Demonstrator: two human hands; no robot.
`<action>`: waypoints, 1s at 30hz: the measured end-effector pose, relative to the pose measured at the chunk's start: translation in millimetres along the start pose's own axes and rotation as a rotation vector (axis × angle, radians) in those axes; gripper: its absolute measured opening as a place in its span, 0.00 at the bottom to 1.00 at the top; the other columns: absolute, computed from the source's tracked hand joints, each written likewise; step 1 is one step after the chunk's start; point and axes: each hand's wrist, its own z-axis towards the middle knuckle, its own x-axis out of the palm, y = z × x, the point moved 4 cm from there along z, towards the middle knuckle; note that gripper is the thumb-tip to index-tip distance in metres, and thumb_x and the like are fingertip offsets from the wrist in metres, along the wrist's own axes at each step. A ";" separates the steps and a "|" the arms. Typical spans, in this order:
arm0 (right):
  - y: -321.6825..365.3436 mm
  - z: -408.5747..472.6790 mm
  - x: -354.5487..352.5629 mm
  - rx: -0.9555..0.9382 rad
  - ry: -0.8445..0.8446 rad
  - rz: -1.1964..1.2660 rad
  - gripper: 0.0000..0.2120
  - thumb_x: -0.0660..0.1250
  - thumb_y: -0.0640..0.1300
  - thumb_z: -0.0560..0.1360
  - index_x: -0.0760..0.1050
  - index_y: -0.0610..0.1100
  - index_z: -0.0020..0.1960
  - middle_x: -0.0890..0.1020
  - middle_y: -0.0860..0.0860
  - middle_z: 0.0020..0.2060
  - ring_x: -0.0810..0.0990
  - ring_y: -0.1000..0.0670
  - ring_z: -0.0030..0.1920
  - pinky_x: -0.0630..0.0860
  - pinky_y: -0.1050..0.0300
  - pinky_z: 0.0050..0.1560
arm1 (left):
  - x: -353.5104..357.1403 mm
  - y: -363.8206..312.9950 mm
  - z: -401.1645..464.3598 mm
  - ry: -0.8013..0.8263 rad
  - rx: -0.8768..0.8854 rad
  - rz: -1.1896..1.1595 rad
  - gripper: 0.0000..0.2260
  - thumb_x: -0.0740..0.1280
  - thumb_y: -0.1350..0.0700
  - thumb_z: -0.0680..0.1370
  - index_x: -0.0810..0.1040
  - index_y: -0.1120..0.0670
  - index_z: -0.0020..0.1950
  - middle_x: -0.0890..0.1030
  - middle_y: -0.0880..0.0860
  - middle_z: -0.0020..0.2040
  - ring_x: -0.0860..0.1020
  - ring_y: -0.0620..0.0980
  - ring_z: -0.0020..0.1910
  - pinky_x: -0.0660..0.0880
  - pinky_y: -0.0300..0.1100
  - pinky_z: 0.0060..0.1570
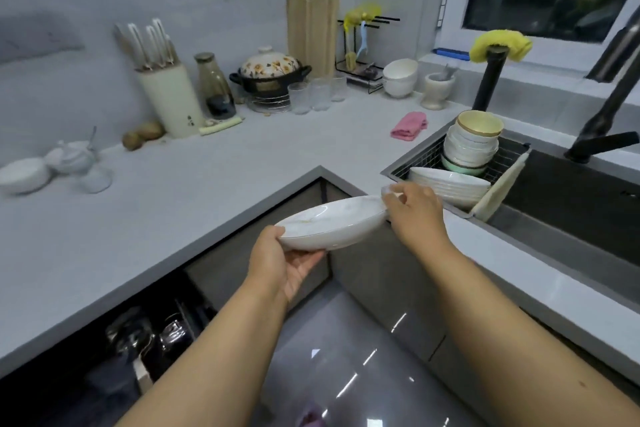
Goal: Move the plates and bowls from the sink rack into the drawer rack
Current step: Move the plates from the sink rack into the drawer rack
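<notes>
A white plate with a thin gold rim (332, 224) hangs in the air in front of the counter corner, tilted. My left hand (282, 262) grips its near left edge from below. My right hand (414, 210) pinches its far right edge. Just behind my right hand, the sink rack (415, 161) holds a stack of white plates (450, 184). Behind them stands a pile of white bowls (471, 149) with a yellowish bowl (479, 123) on top. The open drawer rack (152, 333) lies dark at lower left, under the counter edge.
A pink cloth (408, 125) lies on the counter next to the sink. A black faucet (602, 135) stands at the right. Glasses (317, 94), a clay pot (270, 71), a knife block (169, 97) and lidded white dishes (45, 166) line the counter. Glossy grey floor lies below.
</notes>
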 end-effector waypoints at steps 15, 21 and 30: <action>153.6 -149.6 187.4 0.361 0.737 0.606 0.13 0.57 0.48 0.80 0.77 0.41 0.50 0.81 0.43 0.42 0.80 0.43 0.39 0.81 0.49 0.43 | -229.1 -87.9 -85.0 -0.288 0.218 -0.288 0.12 0.55 0.56 0.82 0.73 0.60 0.60 0.81 0.61 0.49 0.81 0.59 0.45 0.78 0.53 0.36; 208.6 -250.8 254.8 0.542 0.895 0.717 0.07 0.61 0.46 0.78 0.71 0.43 0.48 0.78 0.38 0.41 0.80 0.41 0.40 0.81 0.47 0.40 | -351.0 -112.2 -138.4 -0.388 0.204 -0.298 0.13 0.54 0.56 0.82 0.72 0.61 0.59 0.81 0.63 0.47 0.81 0.60 0.43 0.78 0.51 0.35; 275.1 -384.6 364.0 0.398 0.992 0.553 0.09 0.62 0.43 0.77 0.72 0.40 0.55 0.80 0.36 0.41 0.82 0.39 0.39 0.82 0.47 0.37 | -545.0 -136.4 -211.0 -0.720 0.159 0.096 0.18 0.53 0.45 0.82 0.73 0.57 0.54 0.81 0.59 0.49 0.80 0.57 0.48 0.78 0.51 0.50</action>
